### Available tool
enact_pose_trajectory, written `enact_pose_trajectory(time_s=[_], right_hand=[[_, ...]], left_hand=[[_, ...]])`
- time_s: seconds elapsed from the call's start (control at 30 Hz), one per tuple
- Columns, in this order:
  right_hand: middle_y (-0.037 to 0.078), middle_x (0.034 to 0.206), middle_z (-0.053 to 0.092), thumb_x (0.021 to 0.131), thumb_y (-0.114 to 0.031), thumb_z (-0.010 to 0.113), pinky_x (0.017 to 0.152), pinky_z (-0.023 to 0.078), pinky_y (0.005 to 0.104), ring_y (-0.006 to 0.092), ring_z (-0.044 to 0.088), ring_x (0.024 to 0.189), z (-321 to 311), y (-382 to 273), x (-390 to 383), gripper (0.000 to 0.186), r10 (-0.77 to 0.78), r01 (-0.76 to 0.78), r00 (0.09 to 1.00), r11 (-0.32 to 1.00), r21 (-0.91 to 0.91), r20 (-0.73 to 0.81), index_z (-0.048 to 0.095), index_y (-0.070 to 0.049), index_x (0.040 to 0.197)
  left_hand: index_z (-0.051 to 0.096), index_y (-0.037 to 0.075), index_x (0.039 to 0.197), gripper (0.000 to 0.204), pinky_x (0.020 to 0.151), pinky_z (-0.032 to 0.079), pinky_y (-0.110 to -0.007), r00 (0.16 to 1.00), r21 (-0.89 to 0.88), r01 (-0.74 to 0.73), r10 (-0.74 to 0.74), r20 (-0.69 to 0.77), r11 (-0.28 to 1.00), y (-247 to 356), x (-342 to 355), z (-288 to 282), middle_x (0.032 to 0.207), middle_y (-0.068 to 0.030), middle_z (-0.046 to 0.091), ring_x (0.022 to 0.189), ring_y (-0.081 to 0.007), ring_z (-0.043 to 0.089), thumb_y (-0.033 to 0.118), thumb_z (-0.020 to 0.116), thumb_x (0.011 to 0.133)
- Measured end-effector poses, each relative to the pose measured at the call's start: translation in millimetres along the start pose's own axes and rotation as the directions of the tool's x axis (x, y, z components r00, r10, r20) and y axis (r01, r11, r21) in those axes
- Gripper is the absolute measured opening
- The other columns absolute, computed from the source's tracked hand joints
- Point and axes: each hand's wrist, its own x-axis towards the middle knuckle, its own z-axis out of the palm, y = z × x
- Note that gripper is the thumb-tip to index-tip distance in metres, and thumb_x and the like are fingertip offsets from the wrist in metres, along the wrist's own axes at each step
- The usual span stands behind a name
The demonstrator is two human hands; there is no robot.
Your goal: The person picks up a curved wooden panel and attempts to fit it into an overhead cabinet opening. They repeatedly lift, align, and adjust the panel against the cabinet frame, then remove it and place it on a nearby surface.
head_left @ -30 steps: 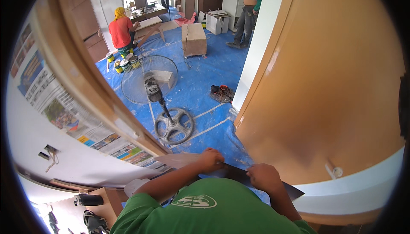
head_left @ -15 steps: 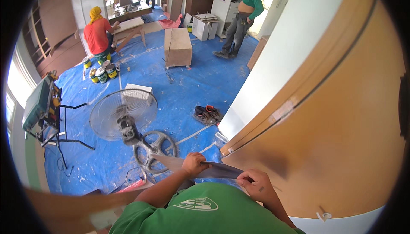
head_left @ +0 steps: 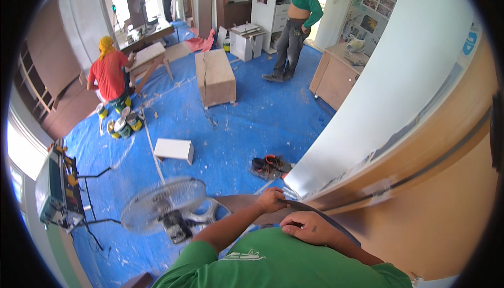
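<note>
My left hand [head_left: 271,200] is closed over the edge of a thin, flexible dark brown strip [head_left: 242,203] that looks like veneer or laminate. The strip runs across in front of my green shirt and curves off to the right. My right hand [head_left: 314,228] lies close to my chest, just on the near side of the strip. Its fingers are curled together with the thumb tucked below; a small pale speck shows at the thumb, too small to name. Whether this hand also touches the strip is hard to tell.
A pedestal fan [head_left: 165,206] stands just left of the strip. To the right rises a curved wooden panel [head_left: 420,225] beside a white wall. Shoes [head_left: 268,166], a white box [head_left: 174,150] and paint cans [head_left: 125,124] sit on blue sheeting. Other people are farther off.
My view has tilted up and turned right. My right hand has shifted off the strip's edge toward my chest, while my left hand keeps its grip.
</note>
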Motion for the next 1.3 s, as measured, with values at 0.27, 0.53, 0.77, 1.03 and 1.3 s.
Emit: enact_pose_trajectory(time_s=[0.27, 0.53, 0.77, 1.03, 1.3], right_hand=[[0.001, 0.086, 0.063, 0.09, -0.018, 0.064, 0.071, 0.045, 0.0241, 0.007, 0.056, 0.079, -92.9, 35.6, 133.3, 0.021, 0.062, -0.025, 0.994, 0.938, 0.346, -0.094, 0.066, -0.002, 0.105], [0.002, 0.083, 0.063, 0.086, -0.013, 0.064, 0.068, 0.045, 0.0268, 0.0103, 0.057, 0.076, -192.3, 51.1, 249.1, 0.016, -0.012, 0.053, 0.984, 0.973, 0.224, -0.179, 0.065, -0.002, 0.099], [0.008, 0.074, 0.06, 0.093, -0.033, 0.059, 0.065, 0.044, 0.0302, 0.0149, 0.058, 0.071, -250.7, 66.2, 382.4, 0.032, 0.038, 0.025, 0.958, 0.976, 0.217, -0.283, 0.063, -0.002, 0.087], [0.013, 0.096, 0.06, 0.096, -0.046, 0.05, 0.083, 0.045, 0.0363, 0.0236, 0.058, 0.091, -308.3, 33.1, 540.9, 0.044, -0.176, 0.222, 0.92, 0.97, 0.097, -0.35, 0.063, -0.004, 0.097], [0.013, 0.089, 0.063, 0.094, -0.048, 0.051, 0.075, 0.047, 0.0384, 0.0244, 0.06, 0.084, -371.0, 62.7, 585.3, 0.046, 0.414, -0.381, 0.875, 0.909, 0.169, -0.25, 0.063, -0.004, 0.091]], left_hand=[[0.072, 0.011, 0.087, 0.024, 0.088, 0.048, -0.041, 0.964, 0.005, -0.175, 0.171, 0.202, 0.985, -73.6, 136.6, -82.8, 0.097, -0.0109, 0.069, 0.1, -0.0298, 0.062, 0.028, 0.071, 0.07], [0.072, 0.012, 0.084, 0.022, 0.091, 0.045, -0.043, 0.98, 0.159, -0.14, 0.113, 0.165, 0.977, -101.7, 257.7, -207.7, 0.092, -0.0077, 0.07, 0.108, -0.028, 0.059, 0.031, 0.073, 0.074], [0.071, 0.01, 0.072, 0.028, 0.092, 0.039, -0.044, 0.992, 0.321, -0.122, 0.107, 0.064, 0.939, -222.8, 345.7, -295.6, 0.085, -0.0074, 0.07, 0.106, -0.0265, 0.06, 0.037, 0.076, 0.071], [0.07, 0.009, 0.067, 0.03, 0.094, 0.037, -0.045, 0.994, 0.356, -0.108, 0.105, 0.027, 0.928, -337.3, 457.0, -410.0, 0.081, -0.0078, 0.07, 0.099, -0.0269, 0.061, 0.038, 0.076, 0.07], [0.068, 0.008, 0.068, 0.028, 0.091, 0.038, -0.044, 0.986, 0.403, -0.124, 0.158, -0.052, 0.907, -386.1, 548.7, -442.4, 0.084, -0.011, 0.068, 0.091, -0.0281, 0.063, 0.034, 0.076, 0.07]])
